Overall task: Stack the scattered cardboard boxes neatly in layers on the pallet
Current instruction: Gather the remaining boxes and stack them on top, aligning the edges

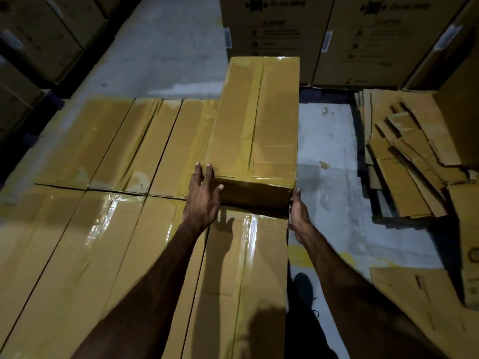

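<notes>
Box point(255, 130) sits atop the flat first layer point(103, 229) at its right edge, starting layer two. Left hand point(203, 196) spread open on its near-left corner, right hand point(298, 213) flat against its near-right side, likely squaring it. Flattened cardboard point(407, 161) lies right of it.

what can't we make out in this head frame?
- Pallet: hidden under the flat layer of taped brown cardboard boxes.
- Right hand: fingers hidden behind the raised taped brown cardboard box.
- Print on the tall brown cartons behind: blurred, unreadable.
- Left hand visible; grip firmness unclear.
</notes>
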